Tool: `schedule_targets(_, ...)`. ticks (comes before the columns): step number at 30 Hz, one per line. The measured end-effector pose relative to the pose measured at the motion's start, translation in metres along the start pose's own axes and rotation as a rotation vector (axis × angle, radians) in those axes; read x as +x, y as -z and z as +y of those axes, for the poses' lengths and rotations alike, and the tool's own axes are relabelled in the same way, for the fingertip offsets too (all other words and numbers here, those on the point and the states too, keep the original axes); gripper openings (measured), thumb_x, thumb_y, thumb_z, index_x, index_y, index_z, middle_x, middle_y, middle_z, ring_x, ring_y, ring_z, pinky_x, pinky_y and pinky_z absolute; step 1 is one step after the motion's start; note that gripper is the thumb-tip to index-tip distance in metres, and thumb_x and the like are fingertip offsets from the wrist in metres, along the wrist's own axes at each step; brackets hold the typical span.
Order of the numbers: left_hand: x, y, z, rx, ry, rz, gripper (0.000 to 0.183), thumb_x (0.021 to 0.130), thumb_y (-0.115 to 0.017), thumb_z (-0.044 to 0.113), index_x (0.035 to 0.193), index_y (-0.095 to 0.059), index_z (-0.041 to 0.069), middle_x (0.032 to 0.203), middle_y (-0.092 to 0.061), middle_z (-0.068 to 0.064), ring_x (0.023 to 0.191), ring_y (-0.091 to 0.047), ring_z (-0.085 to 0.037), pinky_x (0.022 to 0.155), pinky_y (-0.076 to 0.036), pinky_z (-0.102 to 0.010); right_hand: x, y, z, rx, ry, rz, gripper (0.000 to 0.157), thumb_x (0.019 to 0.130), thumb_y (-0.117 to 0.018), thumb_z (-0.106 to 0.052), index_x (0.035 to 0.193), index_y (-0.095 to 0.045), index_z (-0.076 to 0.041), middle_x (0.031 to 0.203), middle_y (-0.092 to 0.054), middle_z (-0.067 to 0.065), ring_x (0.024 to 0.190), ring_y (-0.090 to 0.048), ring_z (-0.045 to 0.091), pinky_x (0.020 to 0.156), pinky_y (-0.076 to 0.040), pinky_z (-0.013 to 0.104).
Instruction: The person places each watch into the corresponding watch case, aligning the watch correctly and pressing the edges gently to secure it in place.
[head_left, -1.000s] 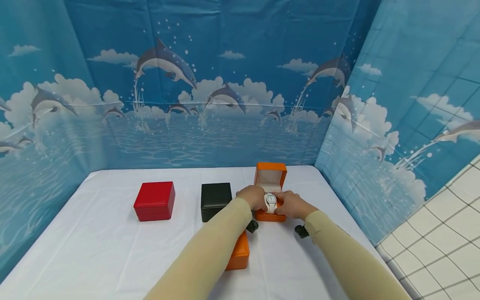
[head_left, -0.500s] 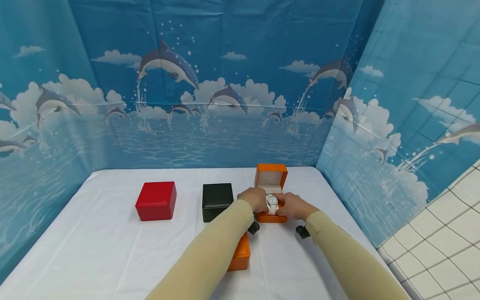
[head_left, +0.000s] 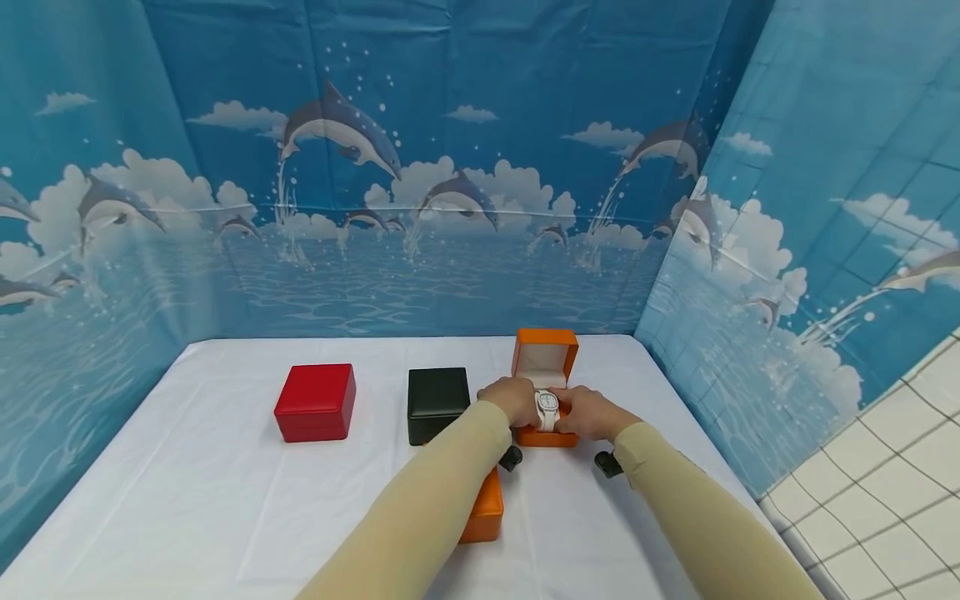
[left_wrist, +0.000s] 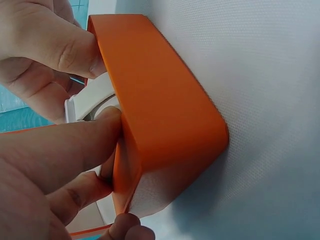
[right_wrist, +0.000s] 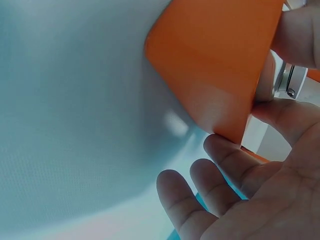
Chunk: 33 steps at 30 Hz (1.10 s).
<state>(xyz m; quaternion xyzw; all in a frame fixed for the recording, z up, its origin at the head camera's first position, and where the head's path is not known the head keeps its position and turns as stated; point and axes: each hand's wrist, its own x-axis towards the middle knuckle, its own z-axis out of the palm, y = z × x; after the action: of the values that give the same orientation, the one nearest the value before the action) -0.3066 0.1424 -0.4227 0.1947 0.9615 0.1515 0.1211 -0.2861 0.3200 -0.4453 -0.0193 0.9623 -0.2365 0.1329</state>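
At the right of the table in the head view, a white watch sits face up in an orange watch box, whose lid stands raised. My left hand holds the watch from the left, thumb and finger tucked inside the rim. From the opposite side my right hand grips it in the same way. In the left wrist view the fingertips reach past the box wall, which hides most of the watch. The right wrist view shows the other wall, with the right hand's remaining fingers spread beside it.
A black box stands left of the hands, and a red box farther left; both are closed. Another orange box lies partly under the left forearm. Dolphin-printed curtains border the white table at the back and sides.
The view has shifted slightly. Both hands stay at the watch in the orange box, with no other visible change.
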Motion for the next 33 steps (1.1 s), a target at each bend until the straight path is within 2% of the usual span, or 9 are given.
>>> schedule_targets(6, 0.002, -0.001, 0.001, 0.001, 0.005, -0.003, 0.031, 0.087, -0.085, 0.035, 0.108, -0.077, 0.014, 0.088, -0.068, 0.001, 0.079, -0.061, -0.02, 0.08, -0.052, -0.042, -0.001, 0.001, 0.0, -0.004, -0.006, -0.007, 0.077, 0.091, -0.078, -0.012, 0.161, -0.045, -0.015, 0.13, -0.065, 0.017, 0.1, -0.056, 0.027, 0.079, -0.053, 0.032)
schedule_targets(12, -0.002, 0.0, 0.003, -0.008, 0.012, 0.0, 0.029, 0.088, -0.085, 0.034, 0.107, -0.077, 0.014, 0.089, -0.07, 0.0, 0.08, -0.061, -0.021, 0.093, -0.054, -0.048, -0.002, 0.001, -0.001, 0.022, -0.031, -0.006, 0.076, 0.091, -0.079, -0.014, 0.16, -0.046, -0.016, 0.128, -0.064, 0.017, 0.099, -0.055, 0.028, 0.077, -0.052, 0.03)
schedule_targets(16, -0.005, 0.001, 0.004, -0.023, 0.026, 0.0, 0.028, 0.088, -0.085, 0.034, 0.105, -0.077, 0.013, 0.089, -0.07, -0.001, 0.081, -0.061, -0.021, 0.102, -0.053, -0.053, -0.001, 0.001, -0.002, 0.027, -0.048, -0.009, 0.076, 0.092, -0.079, -0.015, 0.16, -0.046, -0.018, 0.133, -0.062, 0.018, 0.104, -0.054, 0.029, 0.084, -0.054, 0.032)
schedule_targets(19, -0.005, 0.001, 0.003, -0.025, 0.034, 0.004, 0.028, 0.088, -0.085, 0.034, 0.104, -0.077, 0.013, 0.089, -0.07, -0.001, 0.081, -0.061, -0.021, 0.104, -0.052, -0.054, -0.001, 0.001, -0.002, 0.019, -0.043, -0.008, 0.076, 0.091, -0.078, -0.014, 0.16, -0.046, -0.018, 0.134, -0.062, 0.019, 0.106, -0.054, 0.03, 0.087, -0.054, 0.035)
schedule_targets(33, -0.009, 0.003, 0.001, -0.035, 0.024, 0.007, 0.028, 0.088, -0.085, 0.034, 0.105, -0.077, 0.013, 0.088, -0.07, 0.0, 0.08, -0.061, -0.02, 0.1, -0.053, -0.052, 0.001, 0.0, 0.0, 0.002, -0.009, -0.011, 0.077, 0.09, -0.077, -0.011, 0.16, -0.046, -0.017, 0.135, -0.064, 0.018, 0.105, -0.055, 0.029, 0.092, -0.055, 0.04)
